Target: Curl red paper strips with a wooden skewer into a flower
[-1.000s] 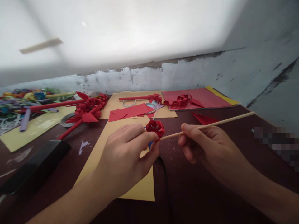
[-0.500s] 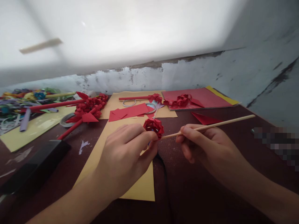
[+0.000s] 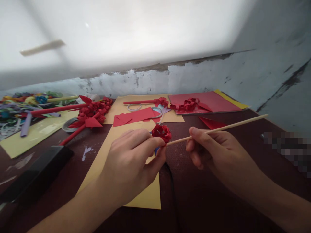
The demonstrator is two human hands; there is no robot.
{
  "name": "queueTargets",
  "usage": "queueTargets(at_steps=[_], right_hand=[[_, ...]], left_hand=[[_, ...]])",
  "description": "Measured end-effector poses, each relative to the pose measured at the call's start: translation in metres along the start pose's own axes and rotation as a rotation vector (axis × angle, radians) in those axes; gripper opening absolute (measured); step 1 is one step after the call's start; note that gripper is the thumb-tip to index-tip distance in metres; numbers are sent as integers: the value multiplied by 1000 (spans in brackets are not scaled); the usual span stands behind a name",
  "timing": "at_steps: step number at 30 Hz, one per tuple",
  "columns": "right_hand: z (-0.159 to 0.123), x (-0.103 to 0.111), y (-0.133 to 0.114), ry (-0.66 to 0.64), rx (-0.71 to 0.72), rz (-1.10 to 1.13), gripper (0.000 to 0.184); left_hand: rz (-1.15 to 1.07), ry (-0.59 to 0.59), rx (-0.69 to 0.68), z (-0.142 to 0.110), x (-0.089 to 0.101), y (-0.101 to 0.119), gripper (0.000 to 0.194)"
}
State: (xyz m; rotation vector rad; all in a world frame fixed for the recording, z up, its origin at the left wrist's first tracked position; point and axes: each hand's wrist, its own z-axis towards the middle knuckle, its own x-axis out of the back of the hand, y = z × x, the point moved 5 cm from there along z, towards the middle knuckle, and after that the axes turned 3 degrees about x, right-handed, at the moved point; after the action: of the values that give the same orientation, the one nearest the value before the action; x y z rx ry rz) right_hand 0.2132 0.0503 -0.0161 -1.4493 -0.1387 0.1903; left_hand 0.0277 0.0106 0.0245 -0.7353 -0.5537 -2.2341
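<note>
Red paper flower point(image 3: 161, 132) pinched softly in left hand point(image 3: 131, 165) just above the yellow sheet point(image 3: 145, 197), thin wooden stick point(image 3: 218, 129) gripped in right hand point(image 3: 213, 152); best pushed in slow, straight, without squashing petals.

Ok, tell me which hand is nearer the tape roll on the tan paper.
Left. The left hand sits just below the tape roll, pinching the red flower. The right hand holds the stick farther off to the right.
</note>
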Motion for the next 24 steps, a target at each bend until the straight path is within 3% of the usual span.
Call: queueTargets(at_steps=[8,15,19,24], right_hand=[[-1,0,1,-9,-6,32,43],[2,1,6,-7,-55,109,45],[2,2,6,-3,-55,132,44],[-1,0,2,-13,-60,154,44]], left_hand=[[-25,11,36,1,0,-2,10],[-185,32,166,2,0,-6,14],[-272,-56,254,1,-5,-9,14],[-567,-177,410,-3,-15,-14,11]])
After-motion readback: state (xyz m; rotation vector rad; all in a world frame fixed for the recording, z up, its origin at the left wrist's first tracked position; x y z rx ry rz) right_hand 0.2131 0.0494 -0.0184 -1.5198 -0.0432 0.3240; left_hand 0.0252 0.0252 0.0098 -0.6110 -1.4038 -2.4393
